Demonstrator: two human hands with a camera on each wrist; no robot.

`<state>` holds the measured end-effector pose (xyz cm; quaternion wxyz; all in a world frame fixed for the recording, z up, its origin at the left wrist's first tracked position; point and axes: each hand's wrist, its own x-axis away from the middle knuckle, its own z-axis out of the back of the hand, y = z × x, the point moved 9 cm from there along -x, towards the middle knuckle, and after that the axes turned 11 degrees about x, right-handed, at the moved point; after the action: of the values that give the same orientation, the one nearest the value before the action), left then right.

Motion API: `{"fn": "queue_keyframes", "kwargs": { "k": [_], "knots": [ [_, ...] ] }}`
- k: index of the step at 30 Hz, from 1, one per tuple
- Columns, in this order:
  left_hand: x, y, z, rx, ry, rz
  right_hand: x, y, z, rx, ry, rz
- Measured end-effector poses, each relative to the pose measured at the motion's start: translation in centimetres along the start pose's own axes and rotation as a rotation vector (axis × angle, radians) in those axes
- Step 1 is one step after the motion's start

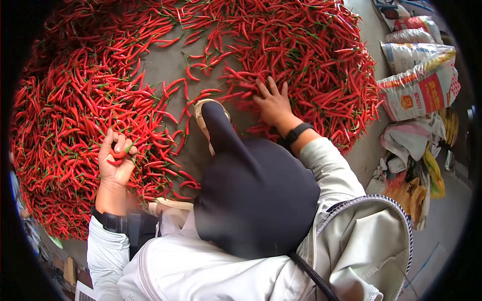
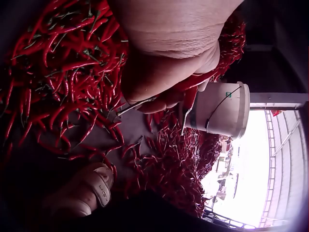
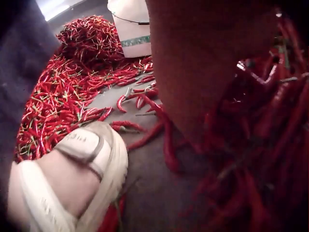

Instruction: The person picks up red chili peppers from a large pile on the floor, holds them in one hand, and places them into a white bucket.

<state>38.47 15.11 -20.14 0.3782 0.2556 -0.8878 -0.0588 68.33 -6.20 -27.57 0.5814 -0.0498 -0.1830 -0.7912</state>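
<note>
My left hand (image 1: 118, 168) is turned palm up over the left pile of red chili peppers (image 1: 65, 130), its fingers curled around a few chili peppers. In the left wrist view, a red chili pepper (image 2: 190, 99) sticks out below the fingers with its stem hanging down. With fingers spread, my right hand (image 1: 276, 108) rests at the inner edge of the right pile of chili peppers (image 1: 326, 70). In the right wrist view that hand (image 3: 198, 58) is dark, and its fingertips are hidden among the peppers.
Between the piles runs a strip of grey floor (image 1: 163, 65) with scattered peppers. A sandaled foot (image 1: 203, 120) stands there. A white bucket (image 2: 222, 108) shows beyond the peppers in the left wrist view. Printed sacks (image 1: 422, 95) and crumpled bags (image 1: 411, 140) line the right side.
</note>
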Motion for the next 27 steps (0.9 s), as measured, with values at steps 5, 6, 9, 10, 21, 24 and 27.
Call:
{"fn": "queue_keyframes", "kwargs": {
  "k": [5,6,9,10,21,24,27],
  "knots": [
    [0.5,0.1,-0.4,-0.011,-0.013,-0.012,4.2,2.0,1.1,-0.022,-0.099,-0.067],
    [0.5,0.2,-0.4,-0.016,-0.019,-0.017,4.4,2.8,1.2,0.006,-0.081,-0.106],
    [0.8,0.5,0.1,0.0,0.019,-0.019,3.3,5.6,3.4,0.131,-0.293,-0.238],
    [0.8,0.5,0.2,-0.007,0.022,-0.02,2.2,6.5,4.4,0.188,-0.175,-0.261],
    [1.1,0.2,-1.3,-0.055,0.017,-0.034,-14.2,11.5,4.7,0.155,-0.051,-0.38],
    [1.3,0.4,-1.2,-0.053,0.023,-0.038,-13.4,10.5,3.2,0.159,-0.068,-0.34],
    [1.0,0.2,-0.9,-0.04,0.013,-0.029,-11.3,8.6,2.9,0.123,-0.221,-0.21]
  ]
}}
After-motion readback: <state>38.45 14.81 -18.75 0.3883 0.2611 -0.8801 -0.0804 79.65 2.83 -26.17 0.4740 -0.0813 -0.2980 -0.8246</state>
